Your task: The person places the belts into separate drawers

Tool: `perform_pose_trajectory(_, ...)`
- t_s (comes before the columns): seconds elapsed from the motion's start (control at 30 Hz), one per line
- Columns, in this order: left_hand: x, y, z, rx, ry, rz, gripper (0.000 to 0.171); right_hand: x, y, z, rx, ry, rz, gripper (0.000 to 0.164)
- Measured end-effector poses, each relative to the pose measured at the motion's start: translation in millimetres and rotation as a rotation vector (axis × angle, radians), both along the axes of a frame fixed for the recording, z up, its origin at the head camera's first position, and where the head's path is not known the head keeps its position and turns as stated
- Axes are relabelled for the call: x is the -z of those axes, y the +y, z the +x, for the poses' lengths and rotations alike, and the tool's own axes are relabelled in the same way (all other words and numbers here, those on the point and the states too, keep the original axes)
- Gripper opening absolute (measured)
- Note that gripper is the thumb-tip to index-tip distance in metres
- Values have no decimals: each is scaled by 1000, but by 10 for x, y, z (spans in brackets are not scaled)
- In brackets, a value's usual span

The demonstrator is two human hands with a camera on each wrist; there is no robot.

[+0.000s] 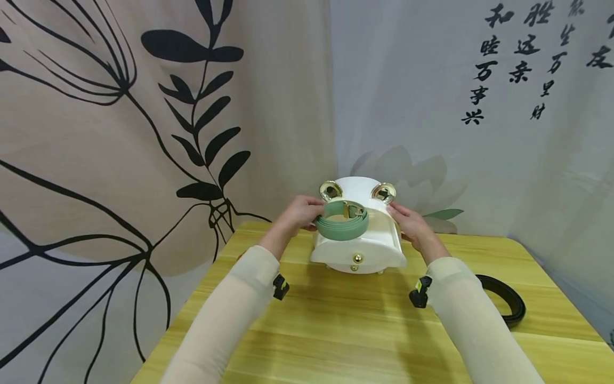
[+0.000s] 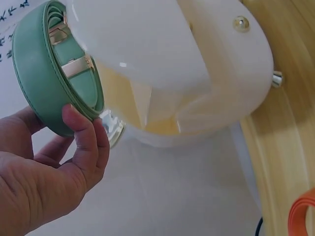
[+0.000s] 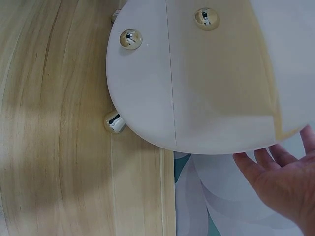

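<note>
My left hand (image 1: 302, 213) pinches a coiled green belt (image 1: 341, 229) between thumb and fingers, holding it up in front of a white box (image 1: 379, 248). In the left wrist view the green belt (image 2: 42, 69) shows gold-coloured metal fittings inside its coil. The box has two round gold ornaments on top, gold knobs on its front and small metal feet. Its rounded upper cover (image 2: 138, 39) stands raised over an opening. At the box's right side, my right hand (image 1: 411, 225) touches the edge with its fingers extended; in the right wrist view the fingertips (image 3: 241, 158) meet the rim.
A coiled black belt (image 1: 510, 298) lies on the wooden table (image 1: 336, 341) to the right. An orange coil (image 2: 300, 216) sits on the table by the box's left side. Printed curtains (image 1: 283, 106) hang behind the table.
</note>
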State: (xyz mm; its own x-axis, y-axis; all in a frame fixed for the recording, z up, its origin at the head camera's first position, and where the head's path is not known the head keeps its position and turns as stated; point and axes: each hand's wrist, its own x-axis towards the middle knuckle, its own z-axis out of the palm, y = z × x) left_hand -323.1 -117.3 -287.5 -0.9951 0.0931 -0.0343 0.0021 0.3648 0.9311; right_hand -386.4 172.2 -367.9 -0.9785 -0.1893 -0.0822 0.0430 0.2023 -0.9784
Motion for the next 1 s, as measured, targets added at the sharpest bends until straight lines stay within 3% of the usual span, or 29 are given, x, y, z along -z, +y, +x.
perform_pose_trajectory(0.67,84,254,-62,-17,-63,-2,9,22,-3,-11,1,12,-13,62)
perform_pose_trajectory(0.87,85,314,-81,-76,-82,13,22,19,-1,-1,-4,11,-15,63)
perform_pose_trajectory(1.0,98,349,-105,-133,-80,-11,17,26,-1,-12,-6,10,-17,63)
